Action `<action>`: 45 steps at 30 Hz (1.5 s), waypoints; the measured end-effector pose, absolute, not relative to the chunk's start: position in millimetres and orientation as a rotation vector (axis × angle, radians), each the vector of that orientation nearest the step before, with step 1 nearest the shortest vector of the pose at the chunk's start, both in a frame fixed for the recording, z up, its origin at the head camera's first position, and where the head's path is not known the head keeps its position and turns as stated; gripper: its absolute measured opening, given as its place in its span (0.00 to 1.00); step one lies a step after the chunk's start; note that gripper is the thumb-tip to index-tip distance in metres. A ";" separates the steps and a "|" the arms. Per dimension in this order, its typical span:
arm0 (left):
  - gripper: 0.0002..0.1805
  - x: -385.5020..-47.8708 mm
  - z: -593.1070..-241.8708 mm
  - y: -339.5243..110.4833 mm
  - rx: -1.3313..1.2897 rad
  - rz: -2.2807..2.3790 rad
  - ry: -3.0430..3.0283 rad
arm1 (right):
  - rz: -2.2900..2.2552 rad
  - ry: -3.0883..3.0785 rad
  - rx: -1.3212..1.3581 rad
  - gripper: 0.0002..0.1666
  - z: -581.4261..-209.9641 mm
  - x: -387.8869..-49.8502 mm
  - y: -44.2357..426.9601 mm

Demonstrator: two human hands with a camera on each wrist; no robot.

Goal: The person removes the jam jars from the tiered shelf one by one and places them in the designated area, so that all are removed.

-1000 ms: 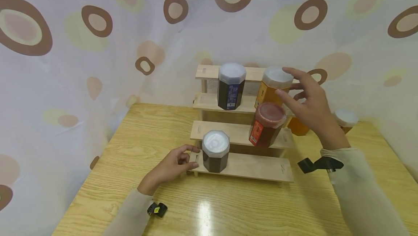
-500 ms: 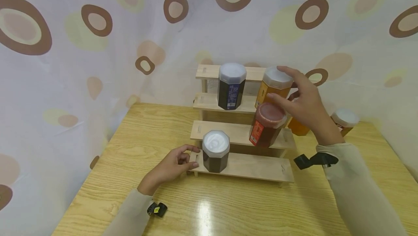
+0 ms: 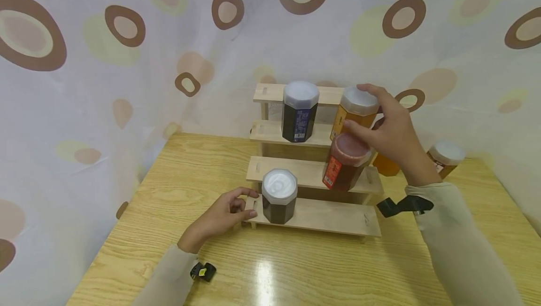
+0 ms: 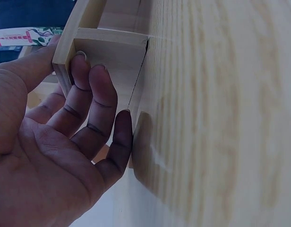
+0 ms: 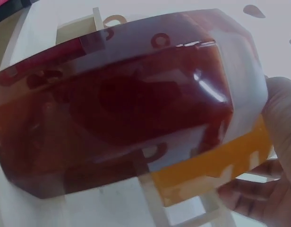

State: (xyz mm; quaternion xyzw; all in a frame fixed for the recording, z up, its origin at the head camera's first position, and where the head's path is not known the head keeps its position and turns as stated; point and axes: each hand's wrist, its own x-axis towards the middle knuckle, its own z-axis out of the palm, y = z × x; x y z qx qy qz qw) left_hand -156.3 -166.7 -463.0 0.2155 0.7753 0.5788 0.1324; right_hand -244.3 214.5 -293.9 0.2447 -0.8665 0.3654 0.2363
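Note:
A stepped wooden shelf rack (image 3: 331, 214) stands on the table. My left hand (image 3: 220, 212) grips the left end of its lowest tier; the left wrist view shows the fingers curled under the plank (image 4: 65, 54). On the upper right, my right hand (image 3: 395, 129) holds an orange jar (image 3: 359, 117) with a whitish lid, thumb on the front and fingers round the far side. A red-labelled jar (image 3: 348, 165) sits just below and in front, filling much of the right wrist view. A dark jar with a blue label (image 3: 300, 120) stands to the left of the orange one.
On the lowest tier, beside my left hand, is a dark jar (image 3: 279, 205) with a pale lid. Two more jars stand right of the rack: an orange one (image 3: 385, 164) partly behind my right hand, and a white-lidded one (image 3: 445, 155). A patterned cloth (image 3: 236, 57) hangs behind.
My right hand has moved left from beside the orange jar, and its thumb and fingers have closed round it. The left hand and the jars have stayed put.

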 end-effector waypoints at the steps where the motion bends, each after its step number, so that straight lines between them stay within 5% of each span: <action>1: 0.21 -156.4 -463.4 -166.5 0.632 1.678 2.251 | 1.001 -2.368 0.665 0.44 -294.4 -244.2 213.8; 45: 0.21 -156.2 -463.0 -166.2 0.598 1.677 2.240 | 1.126 -2.302 0.399 0.44 -285.8 -222.3 253.3</action>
